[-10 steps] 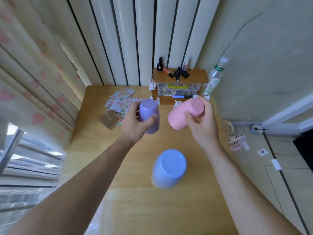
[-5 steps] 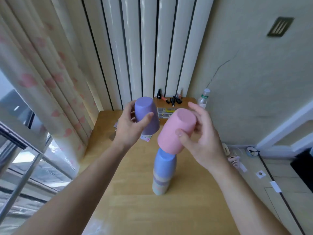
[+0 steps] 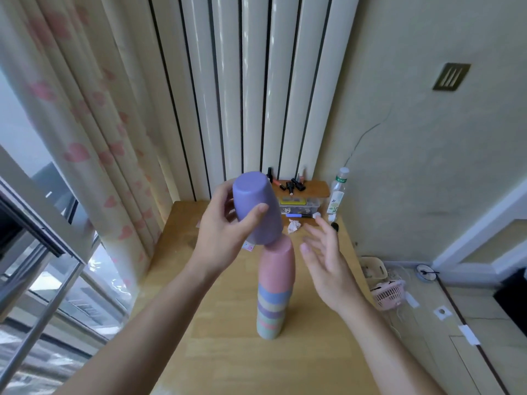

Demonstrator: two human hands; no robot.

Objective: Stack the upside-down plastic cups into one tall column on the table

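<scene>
A column of upside-down plastic cups point(image 3: 271, 312) stands on the wooden table point(image 3: 228, 352), with bands of blue, yellow, purple, green and pink showing. A pink cup point(image 3: 278, 265) caps the column. My left hand point(image 3: 225, 238) grips a purple cup point(image 3: 258, 208), tilted, its rim just over the pink cup's base. My right hand point(image 3: 325, 260) hovers open to the right of the column, fingers spread, touching nothing.
At the table's far end, a small wooden shelf point(image 3: 302, 185) carries nail polish bottles over a clear box. A plastic bottle point(image 3: 338, 192) stands beside it. Crumpled paper point(image 3: 293, 225) lies nearby. A pink basket point(image 3: 389, 293) sits on the floor at the right. Curtains hang at the left.
The pink cup left my right hand and now sits on the column. My right hand drew away, open. My left hand brought the purple cup over the column top.
</scene>
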